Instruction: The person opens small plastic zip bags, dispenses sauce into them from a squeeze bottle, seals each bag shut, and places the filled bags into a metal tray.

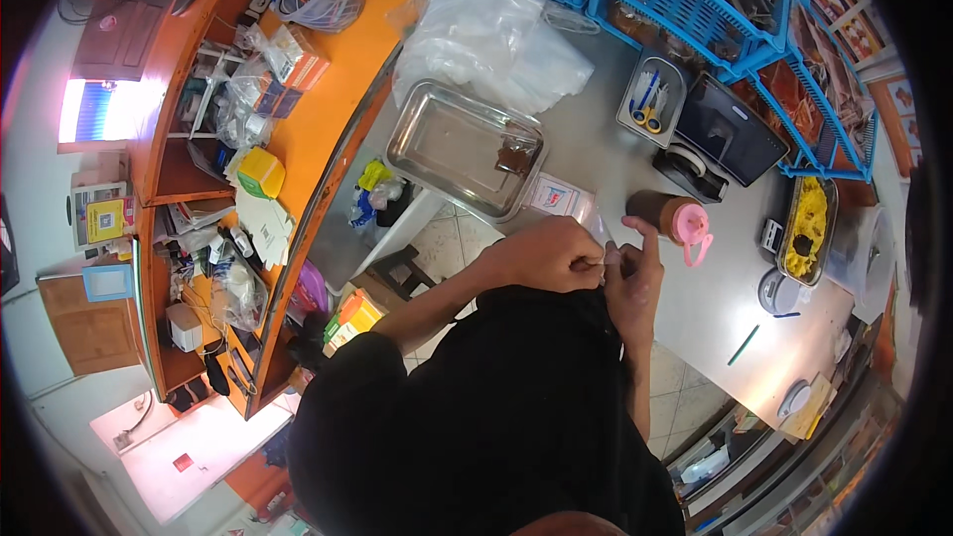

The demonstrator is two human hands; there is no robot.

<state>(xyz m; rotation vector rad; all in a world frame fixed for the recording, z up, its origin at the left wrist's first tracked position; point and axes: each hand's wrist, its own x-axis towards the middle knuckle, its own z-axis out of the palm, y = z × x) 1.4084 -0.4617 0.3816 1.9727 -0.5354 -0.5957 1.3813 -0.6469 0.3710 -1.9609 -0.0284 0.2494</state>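
My left hand (552,254) and my right hand (633,283) meet in front of my black shirt at the near edge of the metal table. The left is curled into a fist. The right pinches with thumb and fingers, its index finger raised. Between and just beyond them shows a clear plastic bag (561,198) with a red and blue printed patch; its gripped end is hidden by my fingers. A steel tray (437,150) lies beyond my left hand, with a small brown piece (512,160) inside. Right of my hands lies a brown bottle with a pink lid (692,225).
Clear plastic bags (491,30) are heaped behind the tray. Blue baskets (685,0) line the back. A small tray with scissors (650,121), a tape dispenser (692,171) and a tray of yellow food (806,220) stand right. An orange counter (338,89) runs along the left.
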